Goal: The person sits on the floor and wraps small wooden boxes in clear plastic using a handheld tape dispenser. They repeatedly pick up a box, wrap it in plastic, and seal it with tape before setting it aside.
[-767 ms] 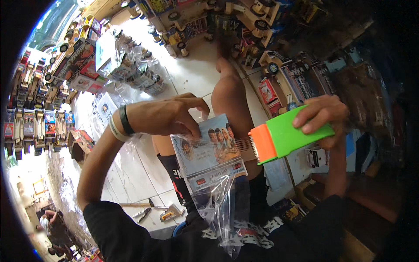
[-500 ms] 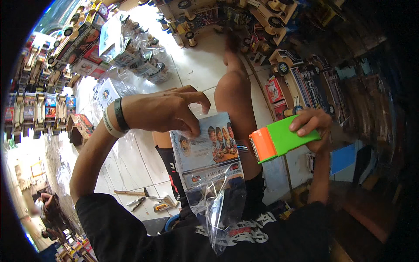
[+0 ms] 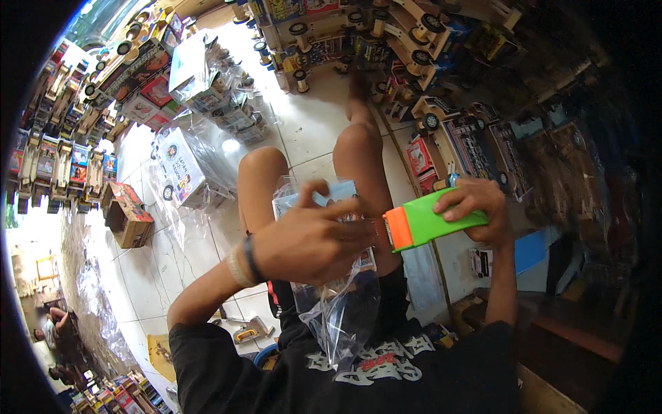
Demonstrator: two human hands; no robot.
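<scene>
Head view: both hands at a bagged card above the knees

Head view shows the left hand [image 3: 314,241] spread over a printed card [image 3: 324,200] inside a clear bag [image 3: 341,317], its grip closed on the bag's top edge, just above the person's knees. The right hand [image 3: 476,210] is clenched around a green stapler [image 3: 431,221] (orange at the front end), whose nose touches the bag's right edge beside the left fingertips. Below, the bag hangs loose over the lap. Wooden toy trucks [image 3: 62,148] line the tiled floor [image 3: 303,124] around the legs.
</scene>
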